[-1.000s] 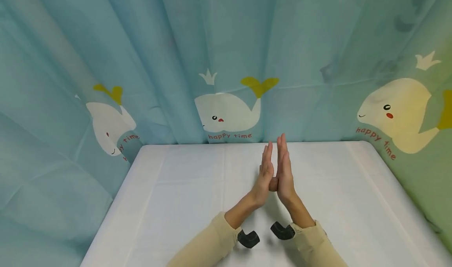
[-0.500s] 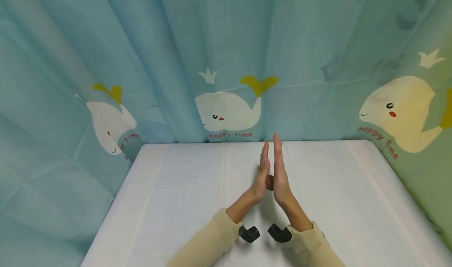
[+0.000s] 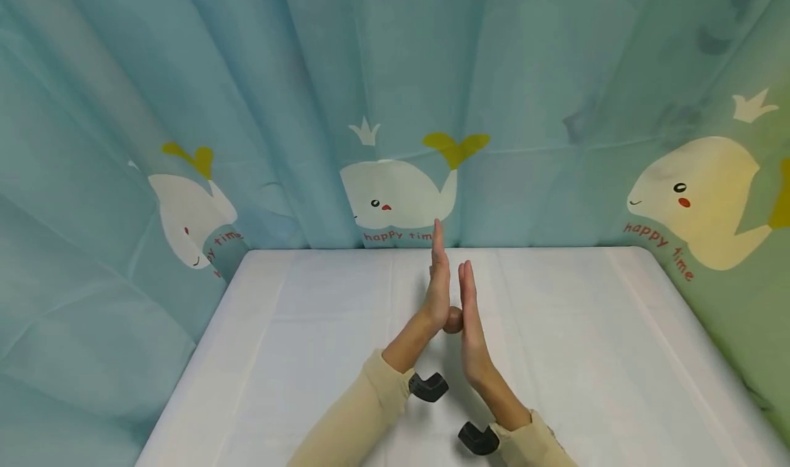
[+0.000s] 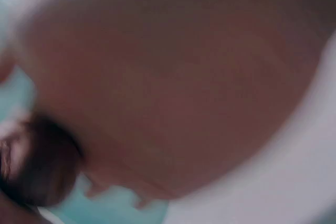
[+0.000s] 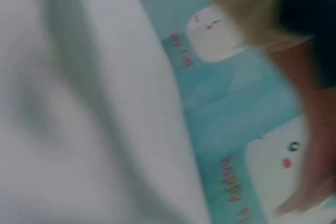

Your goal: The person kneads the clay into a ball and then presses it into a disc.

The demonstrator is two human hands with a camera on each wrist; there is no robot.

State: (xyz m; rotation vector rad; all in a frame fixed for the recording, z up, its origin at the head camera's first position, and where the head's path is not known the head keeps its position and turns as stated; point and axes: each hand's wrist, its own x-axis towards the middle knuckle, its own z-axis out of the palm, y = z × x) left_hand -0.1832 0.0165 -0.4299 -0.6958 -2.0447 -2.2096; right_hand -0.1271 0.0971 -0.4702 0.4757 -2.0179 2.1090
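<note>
watching from a distance, i am seeing 2 bare hands facing each other above a white table (image 3: 308, 357), with a small brown ball (image 3: 452, 320) sitting between the palms. the left hand (image 3: 437, 295) is standing open, fingers straight, and is reaching further forward than the right hand (image 3: 472, 330), whose fingers are also running straight; neither is curling around anything. the ball is touching the left palm near its heel and the right palm nearer its middle. i am judging that pressure from 2 sides alone is holding it up, as no finger is hooking beneath, and that such flat palms are leaving it free to turn. the hands are probably being held high so the ball is clearing the tabletop. 2 black wrist pieces (image 3: 428, 387) are jutting inward from the cream sleeves (image 3: 354, 409), likely to be facing the palms' work. the left wrist view is showing the ball dark and blurred; the right one is not showing me it. behind, a blue curtain (image 3: 401, 62) with printed whales (image 3: 398, 196) is hanging, presumably screening the background.
</note>
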